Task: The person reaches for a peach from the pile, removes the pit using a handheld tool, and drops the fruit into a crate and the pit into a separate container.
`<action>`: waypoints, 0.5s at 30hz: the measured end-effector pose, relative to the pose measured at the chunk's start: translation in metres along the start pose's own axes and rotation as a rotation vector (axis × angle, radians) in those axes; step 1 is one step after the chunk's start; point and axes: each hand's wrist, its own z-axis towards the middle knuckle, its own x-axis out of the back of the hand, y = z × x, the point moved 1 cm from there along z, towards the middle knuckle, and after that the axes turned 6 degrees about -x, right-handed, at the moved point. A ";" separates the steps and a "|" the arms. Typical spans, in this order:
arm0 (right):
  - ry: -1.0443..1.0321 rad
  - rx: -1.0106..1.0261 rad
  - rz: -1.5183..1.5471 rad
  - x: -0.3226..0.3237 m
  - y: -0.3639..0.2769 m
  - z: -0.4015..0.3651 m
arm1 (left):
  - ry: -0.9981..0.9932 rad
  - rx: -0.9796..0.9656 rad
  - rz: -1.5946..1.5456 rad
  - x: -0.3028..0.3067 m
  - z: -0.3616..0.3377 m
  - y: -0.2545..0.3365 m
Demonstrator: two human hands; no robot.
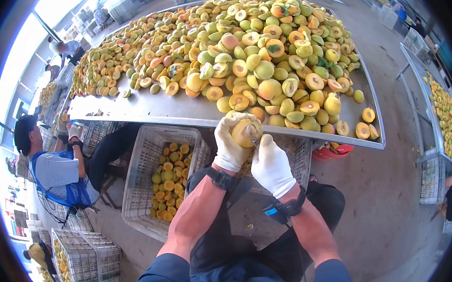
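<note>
My gloved left hand (229, 147) is closed around a yellow peach half (244, 134), held up just in front of the table's edge. My gloved right hand (272, 166) grips a thin metal pitting tool (256, 141); its curved tip is against the peach half, and its handle is hidden in my fingers. Just beyond my hands, a large heap of peaches (269, 89), many of them cut in half, lies on the metal table (186, 113).
A grey plastic crate (131, 187) holding peach halves (168, 184) stands left of my knees. Another crate (301, 160) sits under the table edge, beside a red bag (333, 151). A seated co-worker (63, 171) is at the left. More peaches cover a second table (439, 114) at right.
</note>
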 end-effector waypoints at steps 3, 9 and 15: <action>-0.020 0.000 0.019 -0.001 0.000 0.000 | -0.022 -0.094 0.096 0.001 -0.001 -0.001; -0.091 -0.016 0.065 0.002 0.000 -0.003 | -0.019 -0.097 0.037 -0.009 -0.010 0.004; -0.220 0.035 0.023 0.015 0.010 -0.006 | -0.327 -0.260 0.708 0.004 -0.001 0.012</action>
